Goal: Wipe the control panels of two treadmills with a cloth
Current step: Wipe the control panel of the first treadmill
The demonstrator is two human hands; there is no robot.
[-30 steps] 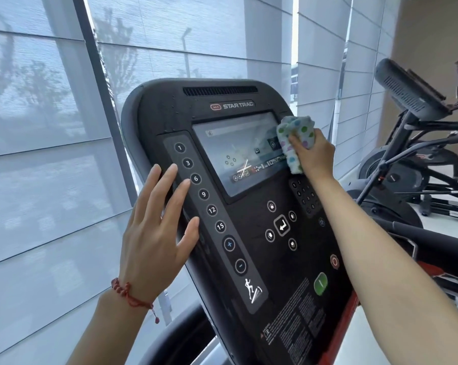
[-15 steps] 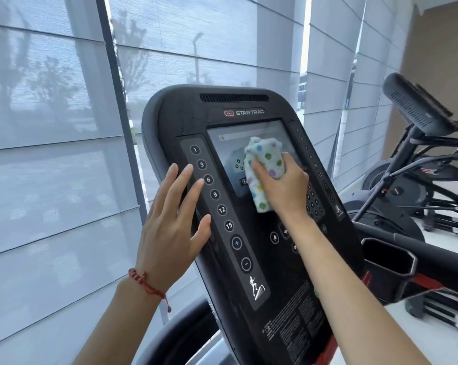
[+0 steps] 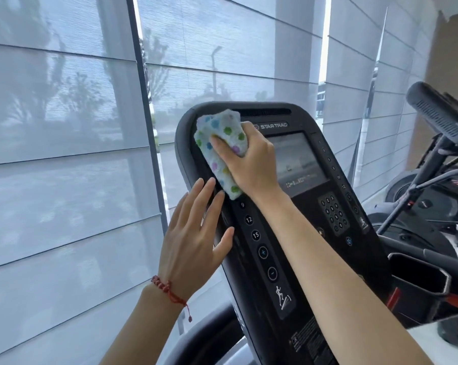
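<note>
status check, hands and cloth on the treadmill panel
Right hand shut on cloth, pressed at control panel upper left corner. Left hand open, flat on panel's left edge. Nothing in the way.

White cloth with coloured dots, black control panel, red bracelet.

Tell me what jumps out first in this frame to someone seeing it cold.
The white cloth with coloured dots, pressed by the right hand against the upper left corner of the black treadmill control panel at centre frame. Just below it, the left hand, a red braided bracelet on its wrist, rests open on the panel's left edge. Pale window blinds fill the left side behind them.
</note>
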